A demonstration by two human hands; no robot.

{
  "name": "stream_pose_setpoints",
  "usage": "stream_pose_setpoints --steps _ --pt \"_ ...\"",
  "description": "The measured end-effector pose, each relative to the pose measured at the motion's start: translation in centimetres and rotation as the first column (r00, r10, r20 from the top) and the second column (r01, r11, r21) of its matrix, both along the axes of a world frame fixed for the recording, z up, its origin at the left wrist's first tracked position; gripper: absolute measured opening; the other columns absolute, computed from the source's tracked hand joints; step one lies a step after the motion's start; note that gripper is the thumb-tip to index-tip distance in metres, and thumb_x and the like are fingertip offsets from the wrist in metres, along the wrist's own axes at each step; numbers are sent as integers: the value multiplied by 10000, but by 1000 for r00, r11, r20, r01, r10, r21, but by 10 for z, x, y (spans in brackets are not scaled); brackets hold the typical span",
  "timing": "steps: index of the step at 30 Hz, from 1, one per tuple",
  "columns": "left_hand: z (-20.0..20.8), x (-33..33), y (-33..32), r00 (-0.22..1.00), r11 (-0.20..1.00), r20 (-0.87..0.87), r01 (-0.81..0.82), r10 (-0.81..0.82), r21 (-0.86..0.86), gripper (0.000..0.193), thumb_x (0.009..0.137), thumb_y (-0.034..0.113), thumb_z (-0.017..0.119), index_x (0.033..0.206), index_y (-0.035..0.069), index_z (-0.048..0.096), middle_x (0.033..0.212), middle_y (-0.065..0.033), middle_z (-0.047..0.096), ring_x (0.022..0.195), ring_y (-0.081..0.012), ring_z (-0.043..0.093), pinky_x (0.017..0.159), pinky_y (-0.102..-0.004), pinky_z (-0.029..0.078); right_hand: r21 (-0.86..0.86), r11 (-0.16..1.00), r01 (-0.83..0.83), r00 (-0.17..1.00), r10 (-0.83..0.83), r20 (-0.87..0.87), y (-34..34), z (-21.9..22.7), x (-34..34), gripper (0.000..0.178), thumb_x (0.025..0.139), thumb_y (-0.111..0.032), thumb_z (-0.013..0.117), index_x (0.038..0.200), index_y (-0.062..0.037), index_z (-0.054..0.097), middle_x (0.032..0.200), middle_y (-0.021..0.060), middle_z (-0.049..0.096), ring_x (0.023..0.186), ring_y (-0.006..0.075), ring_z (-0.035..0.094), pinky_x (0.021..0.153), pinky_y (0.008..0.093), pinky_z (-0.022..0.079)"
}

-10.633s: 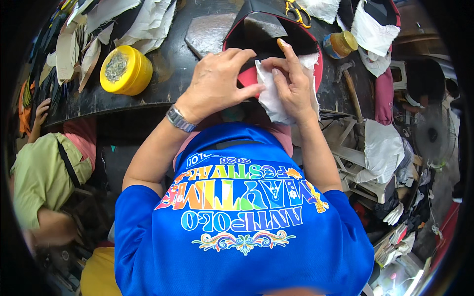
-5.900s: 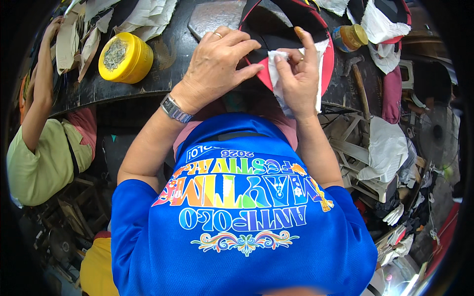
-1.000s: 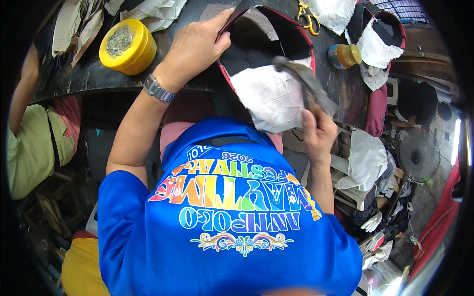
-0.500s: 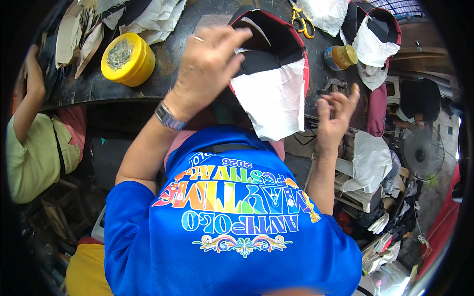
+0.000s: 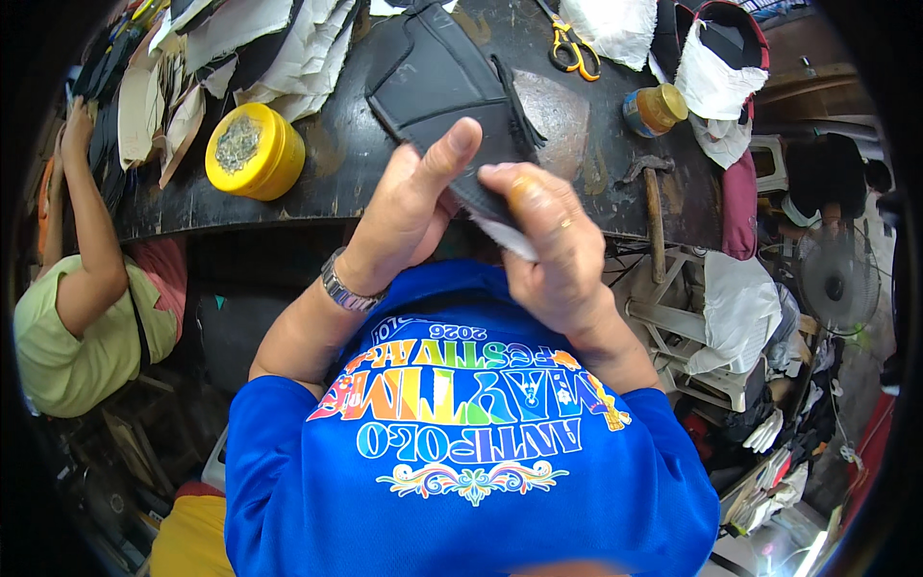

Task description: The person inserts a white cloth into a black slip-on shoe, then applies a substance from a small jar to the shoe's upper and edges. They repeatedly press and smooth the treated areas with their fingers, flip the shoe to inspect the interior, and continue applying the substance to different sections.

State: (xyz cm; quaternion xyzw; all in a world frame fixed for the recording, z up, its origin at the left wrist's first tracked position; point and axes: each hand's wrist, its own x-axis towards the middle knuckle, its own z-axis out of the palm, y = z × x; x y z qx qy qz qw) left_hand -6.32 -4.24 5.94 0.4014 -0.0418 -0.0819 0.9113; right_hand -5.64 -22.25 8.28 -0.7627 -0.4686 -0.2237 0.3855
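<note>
A black stitched shoe upper [image 5: 442, 77] with white lining at its near end slants across the front of the work table. My right hand [image 5: 558, 231] has its fingers closed on the near end. White fabric shows just below that grip. My left hand [image 5: 409, 207] presses against the upper's left side with its thumb raised, its other fingers largely hidden by the piece. A wristwatch is on my left wrist and a ring on my right hand. Right of the upper lies a grey flat slab [image 5: 556, 120], partly covered by it.
A yellow tub [image 5: 255, 154] stands left on the dark table [image 5: 336, 183], near stacked cut pieces [image 5: 288, 58]. Orange-handled scissors [image 5: 575, 53], a yellow-lidded jar [image 5: 656, 110] and a hammer [image 5: 656, 216] overhanging the edge lie right. A co-worker [image 5: 91, 298] sits at far left.
The upper has turned from its open, lined side to its black outer face. My hands, apart and off it before, have come together on its near end. The slab and hammer show more fully.
</note>
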Motion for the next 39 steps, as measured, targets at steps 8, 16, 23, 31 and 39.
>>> stream_pose_setpoints --steps 8,16,23,31,39 --pt "-40 29 11 943 996 -322 -78 88 43 382 977 132 699 1323 14 587 1234 -109 685 1099 -189 678 956 -354 569 80 965 -248 937 260 -233 12 -9 -8 653 781 76 769 1388 23 534 1084 198 717 896 337 737 793 408 593" --pt "-35 15 58 979 456 1 -97 205 885 574 888 233 810 1374 9 602 857 -75 734 758 -109 682 669 -245 533 273 905 326 732 -59 -679 -45 -52 36 712 956 38 629 1583 -57 304 1026 107 695 914 123 660 830 264 540" --pt "-1 40 62 885 309 464 -454 46 836 339 946 126 728 1272 40 690 1072 -69 690 972 -118 669 858 -254 540 274 872 405 702 -105 -704 -39 -54 49 726 902 -24 727 1545 -26 389 834 35 664 757 78 615 739 233 512" --pt "6 72 28 751 -144 512 -611 -417 778 336 924 296 747 1148 45 742 1331 -88 619 1226 -293 602 1020 -389 499 181 906 383 668 -136 -732 -28 -49 44 773 882 17 728 1562 -26 363 779 -9 599 736 46 566 719 199 466" --pt "4 75 29 800 68 485 -495 -354 866 287 839 231 837 996 19 725 1237 -57 634 852 -187 624 736 -293 523 234 905 356 643 -55 -764 -33 -55 45 773 874 44 702 1563 -41 362 811 -6 609 758 46 564 720 196 455"
